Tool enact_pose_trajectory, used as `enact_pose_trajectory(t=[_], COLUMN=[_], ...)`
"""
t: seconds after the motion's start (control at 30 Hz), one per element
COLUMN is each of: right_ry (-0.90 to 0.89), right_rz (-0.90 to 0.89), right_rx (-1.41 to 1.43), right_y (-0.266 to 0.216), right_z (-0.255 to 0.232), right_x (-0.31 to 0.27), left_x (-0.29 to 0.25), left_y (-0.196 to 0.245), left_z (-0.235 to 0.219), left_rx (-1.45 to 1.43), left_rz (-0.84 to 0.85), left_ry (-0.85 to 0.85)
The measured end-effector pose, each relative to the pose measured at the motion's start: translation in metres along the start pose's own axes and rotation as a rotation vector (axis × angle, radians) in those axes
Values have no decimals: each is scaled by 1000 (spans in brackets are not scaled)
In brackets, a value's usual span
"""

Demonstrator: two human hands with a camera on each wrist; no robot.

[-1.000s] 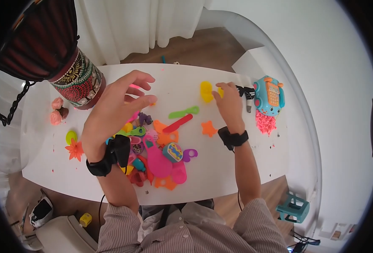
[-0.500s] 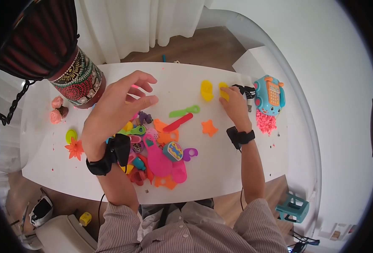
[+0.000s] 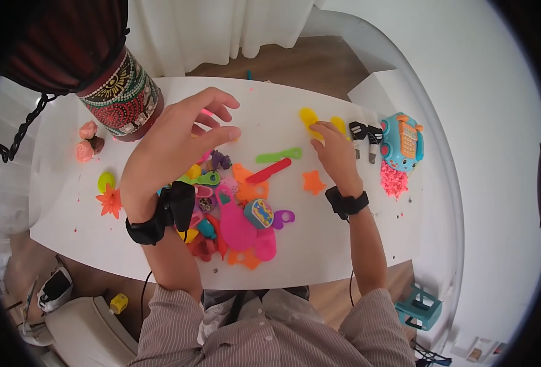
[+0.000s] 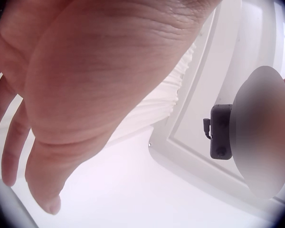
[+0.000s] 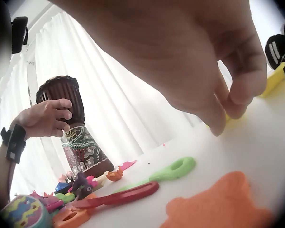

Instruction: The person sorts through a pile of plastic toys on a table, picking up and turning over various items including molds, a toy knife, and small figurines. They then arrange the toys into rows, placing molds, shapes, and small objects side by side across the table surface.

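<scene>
The left hand (image 3: 169, 137) hovers over the left half of the table with fingers spread and slightly bent, holding nothing; its thumb and palm fill much of the left wrist view. The right hand (image 3: 339, 160) reaches to a yellow piece (image 3: 308, 115) at the table's far side, thumb and fingertips closed on its near end, which they partly hide. In the right wrist view, these bent fingers (image 5: 242, 92) are low at the tabletop, with a bit of yellow behind them. A second yellow piece (image 3: 339, 125) lies just beyond the hand.
A pile of colourful toys, with a pink paddle (image 3: 237, 226), lies at centre-left. Between the hands are a green tool (image 3: 277, 155), a red knife (image 3: 269, 171) and an orange star (image 3: 313, 182). A toy phone (image 3: 400, 144) stands right, a drum (image 3: 120, 98) back left.
The right hand has moved from the right yellow piece to the left one, which is now tilted. The left hand keeps its pose. The whole head view has shifted a little.
</scene>
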State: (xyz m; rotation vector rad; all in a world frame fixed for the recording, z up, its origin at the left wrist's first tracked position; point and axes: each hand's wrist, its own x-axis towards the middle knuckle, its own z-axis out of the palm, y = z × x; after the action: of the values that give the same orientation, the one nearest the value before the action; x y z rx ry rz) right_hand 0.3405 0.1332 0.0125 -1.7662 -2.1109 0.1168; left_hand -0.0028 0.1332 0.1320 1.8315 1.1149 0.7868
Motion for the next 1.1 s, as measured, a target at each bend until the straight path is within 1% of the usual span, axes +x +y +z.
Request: enact_pose_trajectory(t=[0.03,0.1,0.23,0.3,0.4,0.47,0.6,0.67,0.73,0.8,0.83,0.87,0.9,0.93,1.0,1.03,1.1], right_ry=[-1,-12,8,-25,-25,-34,-32,-19,-10,-230,-229,-263,-298,-298,-304,-308,-376], right_rz=[-2,53,46,115,136,143,123,145,167,41,39,-6,-53,-58,1,-2,10], right_rx=[1,-13,-41,-75,-96,-108,-134,-119,-105,117,118,126,133,132,162,164,225], right_y=[-2,-4,-4,-10,-10,-12,-15,-34,-43,-43,-45,-49,-54,-60,-72,-72,-71], right_z=[-1,-3,-5,-5,3,3,-1,-19,-24,-22,-19,-14,-11,-10,-11,-9,-4], right_x=[-1,-3,-7,-8,-8,-7,-6,-5,-10,-13,-16,-19,-20,-19,-17,-17,-13], left_x=[0,0,1,2,3,3,1,0,0,0,0,1,1,1,0,-1,0], left_y=[0,0,1,1,3,5,4,4,0,1,3,4,5,4,3,4,4], left_z=[0,-1,1,3,5,4,4,2,3,2,3,3,3,3,3,3,3], left_rx=[-10,-21,-5,-7,12,0,-2,8,3,4,13,21,21,22,22,33,46], left_rz=[-11,-21,-10,-8,-1,-44,-32,-31,-17,6,-10,-25,-24,-3,10,2,-5], left_ry=[0,-2,-18,-30,-45,-72,-65,-63,-53,-43,-51,-59,-55,-53,-46,-42,-35])
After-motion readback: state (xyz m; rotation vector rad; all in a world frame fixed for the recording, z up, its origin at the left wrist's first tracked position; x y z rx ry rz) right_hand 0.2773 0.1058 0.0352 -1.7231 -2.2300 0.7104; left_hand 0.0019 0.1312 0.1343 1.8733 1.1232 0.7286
